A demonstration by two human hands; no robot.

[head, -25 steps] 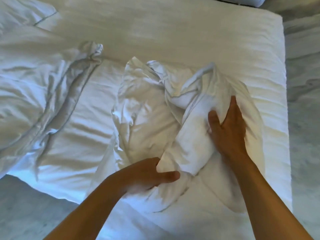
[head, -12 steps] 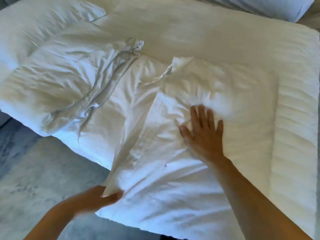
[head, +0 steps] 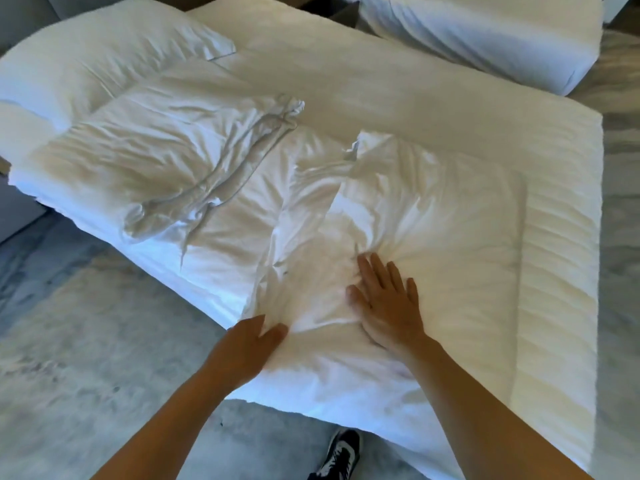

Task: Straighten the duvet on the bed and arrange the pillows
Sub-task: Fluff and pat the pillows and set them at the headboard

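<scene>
- Near pillow point(head: 433, 216) lies flat on the bed point(head: 561, 237), toward the foot-side corner closest to the viewer; its long axis runs roughly 7 to 1 o'clock.
- Right hand point(head: 384, 299) lies palm down on the pillow's near half, fingers straight and spread, pointing to 12; it presses and grasps nothing.
- Left hand point(head: 251, 344) sits at 8 o'clock from the right, at the bed's edge; thumb and fingers pinch the pillow's near-left corner.
- Most of the pillow lies at 12 to 2 o'clock from both hands; the right hand is nearer its centre.
- Judgement: a smoothing stroke would run up the long axis, the left hand anchoring.
- Second pillow point(head: 166, 161), rumpled, lies at 10 o'clock, well apart from the hands.
- Duvet point(head: 104, 53) is bunched at far left, not yet straightened.
- A shoe point(head: 341, 455) shows on the floor point(head: 86, 341) at 6.
</scene>
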